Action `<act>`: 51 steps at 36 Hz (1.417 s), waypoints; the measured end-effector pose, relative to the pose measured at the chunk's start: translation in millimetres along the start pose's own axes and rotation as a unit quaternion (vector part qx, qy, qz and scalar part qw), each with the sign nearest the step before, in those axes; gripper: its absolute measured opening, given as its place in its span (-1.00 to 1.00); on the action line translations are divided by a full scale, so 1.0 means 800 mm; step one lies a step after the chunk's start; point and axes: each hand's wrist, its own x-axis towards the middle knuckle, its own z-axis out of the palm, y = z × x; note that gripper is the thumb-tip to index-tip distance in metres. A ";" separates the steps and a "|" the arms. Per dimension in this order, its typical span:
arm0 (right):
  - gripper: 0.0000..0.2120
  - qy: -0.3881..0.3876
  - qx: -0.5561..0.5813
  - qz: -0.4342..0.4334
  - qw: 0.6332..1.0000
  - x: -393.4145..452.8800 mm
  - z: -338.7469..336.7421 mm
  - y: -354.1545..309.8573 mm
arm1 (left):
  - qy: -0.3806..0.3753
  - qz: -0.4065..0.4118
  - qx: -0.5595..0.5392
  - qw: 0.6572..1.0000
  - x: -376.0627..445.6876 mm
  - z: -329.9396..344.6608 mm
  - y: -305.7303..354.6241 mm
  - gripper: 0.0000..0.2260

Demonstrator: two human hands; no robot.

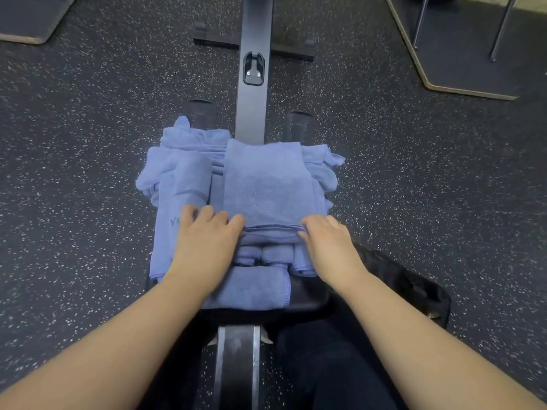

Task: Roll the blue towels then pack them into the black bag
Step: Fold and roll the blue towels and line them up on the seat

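Note:
A folded blue towel (266, 182) lies flat on top of a pile of blue towels (177, 170) on the seat of a rowing machine. My left hand (204, 235) and my right hand (328, 241) both hold the towel's near edge, fingers curled over the hem, left at its left end and right at its right end. Below my hands lie rolled blue towels (263, 253) and another folded one (251, 288). The black bag (414, 288) lies on the floor at the right, beside my right forearm.
The rowing machine's black rail (253, 84) runs away from me down the middle, with a cross foot (213, 41). Speckled rubber floor (88, 143) surrounds it. A dark platform (32, 22) sits far left and another platform with metal legs (461, 54) far right.

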 end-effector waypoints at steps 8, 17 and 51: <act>-0.81 0.007 -0.050 0.082 0.995 0.008 0.009 -0.001 | 0.016 -0.027 -0.032 0.999 0.008 0.004 -0.004 -0.71; -0.63 0.132 -0.134 0.026 0.982 0.010 0.001 -0.008 | 0.106 0.046 -0.043 0.992 0.007 0.003 0.008 -0.90; -0.61 0.153 -0.130 -0.019 0.980 0.007 0.039 0.000 | -0.005 -0.012 -0.010 1.000 0.013 0.015 0.029 -0.77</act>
